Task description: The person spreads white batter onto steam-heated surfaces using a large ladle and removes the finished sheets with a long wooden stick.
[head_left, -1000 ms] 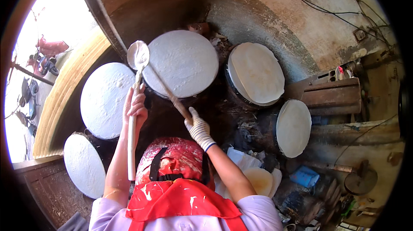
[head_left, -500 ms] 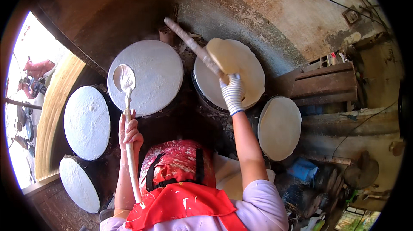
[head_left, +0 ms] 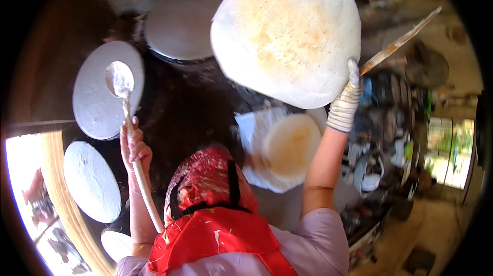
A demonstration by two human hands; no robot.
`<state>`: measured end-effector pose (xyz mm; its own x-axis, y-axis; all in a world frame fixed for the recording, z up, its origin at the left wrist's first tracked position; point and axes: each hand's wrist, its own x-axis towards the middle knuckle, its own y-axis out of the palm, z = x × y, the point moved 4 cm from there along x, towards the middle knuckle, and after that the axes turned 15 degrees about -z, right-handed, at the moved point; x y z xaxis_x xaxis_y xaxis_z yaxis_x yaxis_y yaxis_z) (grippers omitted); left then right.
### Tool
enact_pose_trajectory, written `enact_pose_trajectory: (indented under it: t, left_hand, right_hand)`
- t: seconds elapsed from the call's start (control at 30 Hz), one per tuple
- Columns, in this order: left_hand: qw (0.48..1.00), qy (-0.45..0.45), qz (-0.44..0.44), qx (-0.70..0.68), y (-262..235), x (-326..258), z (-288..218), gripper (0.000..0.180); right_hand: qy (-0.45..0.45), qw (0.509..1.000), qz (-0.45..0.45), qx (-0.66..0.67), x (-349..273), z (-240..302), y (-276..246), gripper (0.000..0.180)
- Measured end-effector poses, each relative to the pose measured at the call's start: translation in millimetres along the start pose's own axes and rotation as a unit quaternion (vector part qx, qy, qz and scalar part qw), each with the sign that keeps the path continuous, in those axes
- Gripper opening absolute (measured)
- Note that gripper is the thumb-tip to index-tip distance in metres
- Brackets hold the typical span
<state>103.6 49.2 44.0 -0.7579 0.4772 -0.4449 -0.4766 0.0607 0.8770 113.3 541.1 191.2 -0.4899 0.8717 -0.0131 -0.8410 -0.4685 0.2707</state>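
One view, from the head; two hands, both occupied.

Item: left hand (head_left: 135,146), bare, fingers curled round the pale handle of a ladle (head_left: 120,82) with a whitened bowl. The bowl hangs over a grey griddle (head_left: 83,104); whether it touches, we cannot tell.

Item: right hand (head_left: 347,93), in a striped glove (head_left: 341,117), pinching the lower right edge of one large browned flatbread (head_left: 287,34). Its remaining fingers are hidden, so we cannot tell how they press. A wooden stick (head_left: 398,42) juts from the same grip.

Item: the flatbread, held up, broad face toward us, above a second browned round (head_left: 291,145) on a white sheet (head_left: 248,127).

Handling: we judge that a broad, firm pinch spares the rim from tearing; the stick's tip is best kept pointing away, the ladle steady against drips.

Changes against half a second ago: the flatbread, then on its griddle with an edge folded up, is now off it; that far griddle (head_left: 177,22) shows a bare surface. The stick, then pointing upper left, points upper right. The left hand keeps the ladle.
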Motion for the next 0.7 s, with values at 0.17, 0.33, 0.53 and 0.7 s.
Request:
enact_pose_trajectory:
  t: [0.17,0.33,0.53,0.7]
  left_hand:
    - [0.996,-0.054,-0.002,0.071,-17,11,47,0.047]
    - [0.986,-0.12,-0.031,0.107,-37,33,93,0.047]
    - [0.978,-0.132,-0.08,0.142,-57,59,135,0.046]
    - [0.976,-0.103,-0.111,0.155,-71,61,167,0.045]
  right_hand:
    - [0.098,0.988,-0.116,0.035,-37,-63,-219,0.057]
    - [0.158,0.882,-0.383,-0.223,-125,-190,-487,0.043]
    - [0.057,0.816,-0.347,-0.459,-193,-240,-442,0.028]
    - [-0.089,0.726,0.196,-0.654,-210,-314,-311,0.044]
